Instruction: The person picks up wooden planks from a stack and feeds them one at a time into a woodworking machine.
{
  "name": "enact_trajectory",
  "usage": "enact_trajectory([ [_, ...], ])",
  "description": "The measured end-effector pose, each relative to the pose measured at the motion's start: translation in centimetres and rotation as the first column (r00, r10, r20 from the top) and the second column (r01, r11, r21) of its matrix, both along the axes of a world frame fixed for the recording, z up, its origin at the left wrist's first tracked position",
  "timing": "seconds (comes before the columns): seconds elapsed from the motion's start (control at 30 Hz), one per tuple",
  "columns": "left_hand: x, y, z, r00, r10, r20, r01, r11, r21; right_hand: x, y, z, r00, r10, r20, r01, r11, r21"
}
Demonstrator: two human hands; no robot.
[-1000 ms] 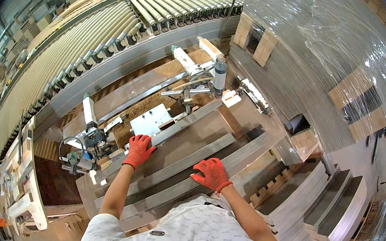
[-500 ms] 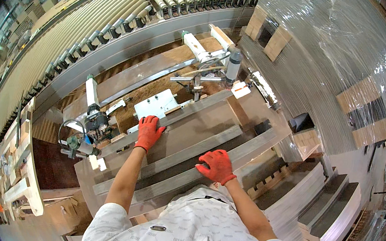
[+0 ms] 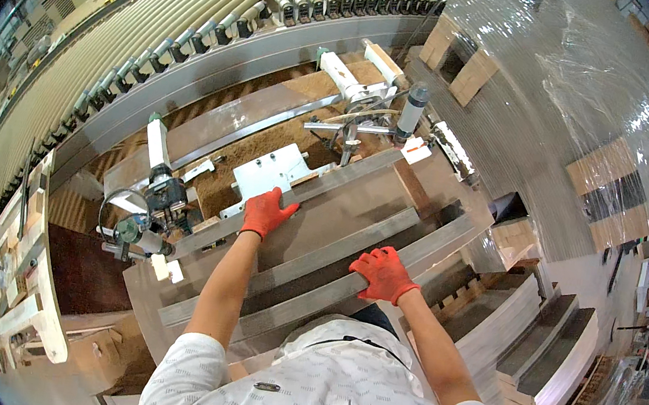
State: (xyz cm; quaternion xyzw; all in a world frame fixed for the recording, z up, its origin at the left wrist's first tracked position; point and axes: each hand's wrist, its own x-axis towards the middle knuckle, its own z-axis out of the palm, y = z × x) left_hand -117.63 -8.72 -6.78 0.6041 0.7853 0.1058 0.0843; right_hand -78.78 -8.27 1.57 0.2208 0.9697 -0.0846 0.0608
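Note:
Both my hands wear red gloves. My left hand (image 3: 267,213) is closed over the far grey strip (image 3: 344,174), fingertips at its far edge beside a white metal plate (image 3: 270,169), thumb on the near side. Lower and to the right, my right hand (image 3: 385,274) bends its fingers over the near grey strip (image 3: 303,300); its palm partly hides the strip. Between the hands a middle grey strip (image 3: 335,246) lies at a slant on the brown worktable (image 3: 143,287). Dark gaps show between the strips.
Drilling units stand at left (image 3: 166,194) and right (image 3: 410,115) beyond the strips. A roller conveyor (image 3: 157,41) runs along the back. Film-wrapped stacked panels (image 3: 514,129) rise at the right, with shorter grey stacks (image 3: 559,348) nearer. A wooden rack (image 3: 44,280) stands left.
The view has shifted slightly, and machine and strips appear a little to the right. My right hand has turned a little, its fingers pointing more to the left. My left hand keeps to the far strip.

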Motion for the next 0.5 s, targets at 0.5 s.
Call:
enact_trajectory([
  [0.5, 0.25, -0.34, 0.28, 1.0, 0.025, 0.005, -0.025, 1.0, 0.01, 0.42, -0.44, -0.34, 1.0, 0.016, -0.004, -0.016, 1.0, 0.017],
])
